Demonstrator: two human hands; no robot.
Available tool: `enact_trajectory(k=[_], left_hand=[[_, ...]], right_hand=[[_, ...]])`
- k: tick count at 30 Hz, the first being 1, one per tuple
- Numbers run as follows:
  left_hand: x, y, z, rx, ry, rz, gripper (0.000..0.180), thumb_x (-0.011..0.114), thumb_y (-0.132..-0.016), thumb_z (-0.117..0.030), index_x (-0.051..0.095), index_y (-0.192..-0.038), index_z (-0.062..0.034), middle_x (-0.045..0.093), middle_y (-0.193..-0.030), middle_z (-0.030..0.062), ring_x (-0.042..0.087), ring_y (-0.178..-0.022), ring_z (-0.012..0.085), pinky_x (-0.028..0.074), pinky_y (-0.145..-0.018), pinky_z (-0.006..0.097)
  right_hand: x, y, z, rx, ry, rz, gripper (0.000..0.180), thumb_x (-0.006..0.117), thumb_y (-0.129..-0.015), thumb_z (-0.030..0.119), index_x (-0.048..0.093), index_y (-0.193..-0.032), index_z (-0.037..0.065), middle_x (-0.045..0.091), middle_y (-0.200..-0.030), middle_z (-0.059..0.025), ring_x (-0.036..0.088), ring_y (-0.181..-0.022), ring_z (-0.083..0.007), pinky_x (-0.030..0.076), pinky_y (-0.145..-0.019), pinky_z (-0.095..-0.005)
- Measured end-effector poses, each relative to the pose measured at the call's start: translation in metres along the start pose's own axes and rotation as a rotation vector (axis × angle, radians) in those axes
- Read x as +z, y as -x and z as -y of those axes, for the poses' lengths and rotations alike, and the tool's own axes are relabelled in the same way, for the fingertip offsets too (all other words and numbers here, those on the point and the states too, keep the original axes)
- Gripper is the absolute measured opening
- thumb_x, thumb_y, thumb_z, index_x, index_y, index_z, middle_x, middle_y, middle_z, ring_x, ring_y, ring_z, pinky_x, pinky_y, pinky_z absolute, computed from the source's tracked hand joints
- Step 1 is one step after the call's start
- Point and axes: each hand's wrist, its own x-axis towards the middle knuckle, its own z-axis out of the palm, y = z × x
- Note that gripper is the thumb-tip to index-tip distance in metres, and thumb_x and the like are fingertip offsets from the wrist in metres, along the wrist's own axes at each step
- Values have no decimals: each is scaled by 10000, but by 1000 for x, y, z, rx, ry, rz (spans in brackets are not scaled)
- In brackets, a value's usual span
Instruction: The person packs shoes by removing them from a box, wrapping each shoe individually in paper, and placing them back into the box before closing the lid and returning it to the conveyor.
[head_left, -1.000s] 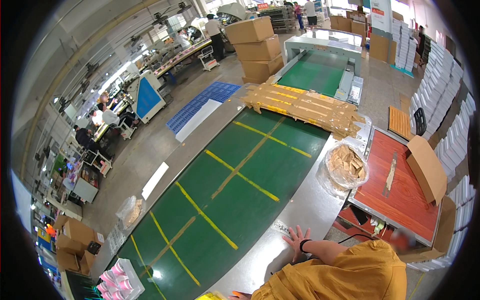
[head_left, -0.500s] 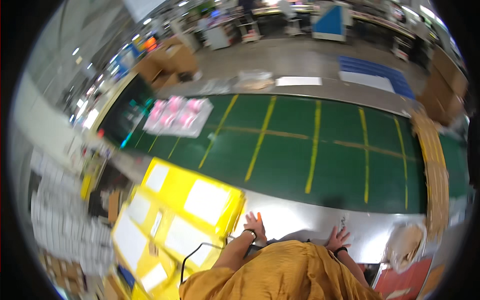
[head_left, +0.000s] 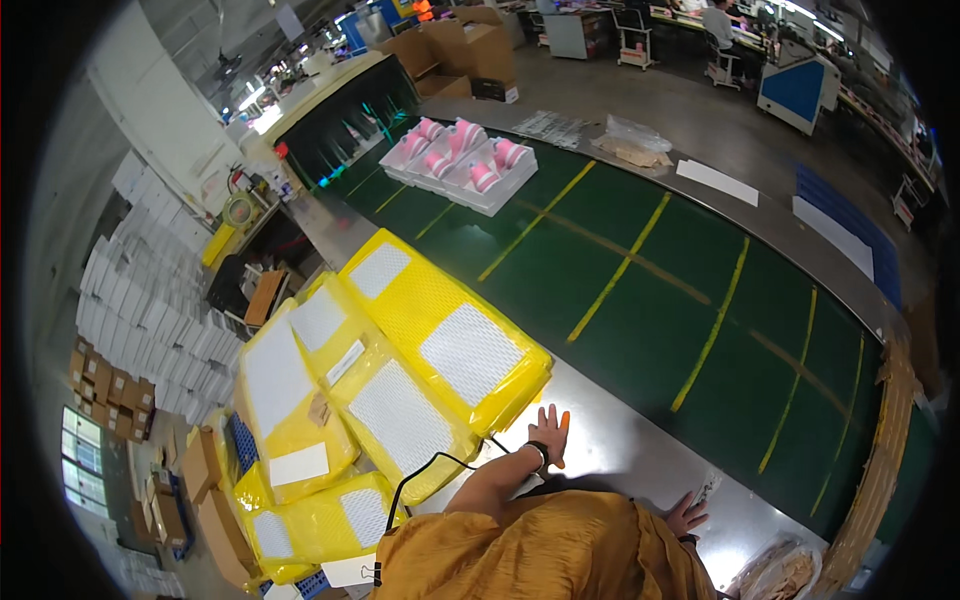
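Beside the green conveyor belt (head_left: pixel 640 290), two hands are resting on a steel table (head_left: pixel 620 460).

From the head view, the left hand (head_left: pixel 550 430) is lying flat with fingers spread, gripping nothing, just beside the nearest yellow padded parcel (head_left: pixel 440 325). That parcel is lying at a slant on the pile, glossy yellow with white bubble-textured panels showing through, and more like it are overlapping to the left. The right hand (head_left: pixel 686 516) is pressing open on the table edge, a small white slip (head_left: pixel 705 488) touching its fingertips. Farther up the belt, white trays of pink rolls (head_left: pixel 460 160) are sitting.
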Motion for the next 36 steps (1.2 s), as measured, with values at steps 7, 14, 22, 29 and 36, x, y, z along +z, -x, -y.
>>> enact_trajectory(k=[7, 14, 22, 29, 36], left_hand=[[-55, -91, 76, 811, 344, 282, 360, 566, -941, -351, 673, -1199, -124, 528, -1323, 201, 473, -1248, 352, 368, -1071, 421], [-230, -141, 168, 460, 498, -337, 554, 656, -826, -416, 621, -1199, -9, 644, -1151, 229, 603, -1082, 386, 486, -923, 425], [-316, -276, 297, 13, 459, -547, 702, 751, -760, -301, 462, -1293, 53, 607, -1177, 279, 582, -1106, 415, 488, -932, 455], [-372, -362, 383, -300, 394, -762, 900, 807, -707, -228, 305, -1403, 43, 357, -1401, 365, 425, -1270, 486, 404, -1064, 453], [-406, -410, 382, -552, 336, -672, 1028, 822, -687, -281, 225, -1511, -132, 105, -1586, 208, 206, -1414, 473, 348, -1098, 538]], right_hand=[[35, -33, -15, 29, 112, -86, 1516, 914, -480, 522, -152, -1527, 270, -211, -1553, -255, -157, -1383, -589, 156, -957, -830], [-5, -6, 11, -52, -55, -66, 1357, 878, -564, 499, 38, -1528, 43, -2, -1514, -377, 78, -1398, -571, 250, -1096, -622], [-32, -11, 56, -239, -216, -347, 1169, 867, -575, 264, 181, -1476, -24, 60, -1484, -415, 147, -1411, -528, 280, -1130, -527], [-71, -49, 113, -138, -335, -288, 1151, 875, -582, 277, 220, -1481, -16, 42, -1495, -408, 210, -1391, -536, 338, -1085, -531], [-110, -69, 185, -167, -240, -225, 1013, 850, -643, 282, 309, -1434, -45, 9, -1495, -417, 172, -1392, -557, 278, -1130, -506]])
